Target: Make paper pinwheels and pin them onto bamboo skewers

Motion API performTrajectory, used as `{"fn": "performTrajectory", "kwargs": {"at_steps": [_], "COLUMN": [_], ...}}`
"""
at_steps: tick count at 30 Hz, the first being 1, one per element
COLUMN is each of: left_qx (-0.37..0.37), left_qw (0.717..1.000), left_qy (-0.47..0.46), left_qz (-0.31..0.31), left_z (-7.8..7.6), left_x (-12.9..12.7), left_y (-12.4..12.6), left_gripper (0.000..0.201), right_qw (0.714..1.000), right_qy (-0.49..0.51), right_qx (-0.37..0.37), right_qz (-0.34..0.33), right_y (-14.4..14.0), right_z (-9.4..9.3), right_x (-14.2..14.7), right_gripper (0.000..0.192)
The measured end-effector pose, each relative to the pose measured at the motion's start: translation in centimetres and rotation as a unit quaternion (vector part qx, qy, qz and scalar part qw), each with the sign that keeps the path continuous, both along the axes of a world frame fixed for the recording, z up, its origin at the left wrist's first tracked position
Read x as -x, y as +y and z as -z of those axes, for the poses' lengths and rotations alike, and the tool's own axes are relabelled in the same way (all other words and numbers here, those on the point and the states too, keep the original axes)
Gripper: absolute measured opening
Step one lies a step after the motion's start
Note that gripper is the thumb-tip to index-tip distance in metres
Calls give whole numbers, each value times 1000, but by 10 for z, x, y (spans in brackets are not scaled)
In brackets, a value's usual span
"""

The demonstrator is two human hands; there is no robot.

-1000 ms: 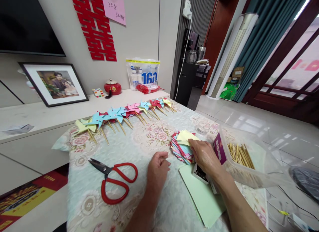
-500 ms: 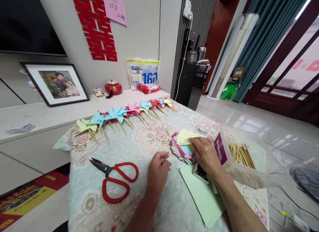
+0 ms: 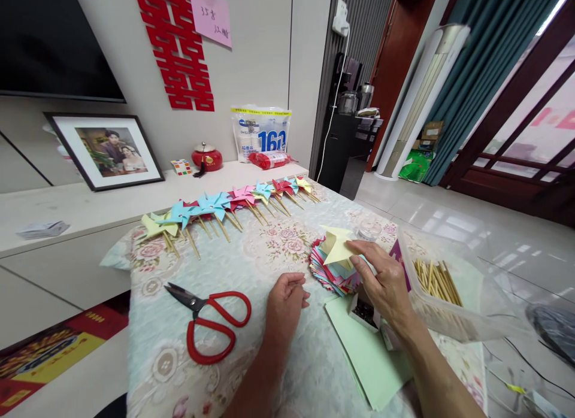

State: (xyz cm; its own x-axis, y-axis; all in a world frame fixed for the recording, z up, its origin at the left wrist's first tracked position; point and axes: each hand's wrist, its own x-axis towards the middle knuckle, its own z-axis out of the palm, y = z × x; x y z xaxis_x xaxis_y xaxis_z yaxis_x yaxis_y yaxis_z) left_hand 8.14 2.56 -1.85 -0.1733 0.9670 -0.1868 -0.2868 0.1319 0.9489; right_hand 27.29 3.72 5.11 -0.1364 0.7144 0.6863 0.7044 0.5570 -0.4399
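My right hand (image 3: pixel 385 279) pinches a yellow paper pinwheel blank (image 3: pixel 336 245), lifted just over a fanned stack of coloured paper blanks (image 3: pixel 324 275). Beneath that hand is a small box of dark pins (image 3: pixel 365 311), resting on pale green paper sheets (image 3: pixel 359 361). My left hand (image 3: pixel 286 304) lies on the tablecloth with its fingers curled in, and nothing shows in them. Left of it are red-handled scissors (image 3: pixel 209 322), blades parted. Finished paper pinwheels (image 3: pixel 213 205) on sticks line the far edge of the table.
A clear plastic tub (image 3: pixel 476 322) of wooden sticks (image 3: pixel 435 280) stands at the right. A small round clear container (image 3: pixel 369 229) sits behind the stack. Along the wall, a cabinet top carries a framed photo (image 3: pixel 110 151), a red pot (image 3: pixel 207 159) and a bag of cups (image 3: pixel 260 133).
My right hand has drawn back slightly, raising the yellow blank from the stack so its pointed shape shows. The pin box is less covered. My left hand stays put.
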Motion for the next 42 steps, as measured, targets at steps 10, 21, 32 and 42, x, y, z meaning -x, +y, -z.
{"fn": "performTrajectory", "kwargs": {"at_steps": [10, 21, 32, 42], "left_qx": [15, -47, -35, -40], "left_qw": [947, 965, 980, 965], "left_qy": [-287, -217, -175, -201], "left_qz": [147, 139, 84, 162], "left_z": [-25, -33, -30, -29], "left_x": [22, 24, 18, 24], "left_y": [-2, -15, -17, -20], "left_gripper": [69, 50, 41, 38], "right_qw": [953, 965, 981, 957], "right_qy": [110, 2, 29, 138], "right_qx": [179, 156, 121, 234], "right_qz": [-220, -208, -148, -102], "right_y": [-20, -18, -18, -16], "right_z": [-17, -6, -1, 7], "right_x": [18, 26, 30, 31], "right_gripper": [20, 17, 20, 27]}}
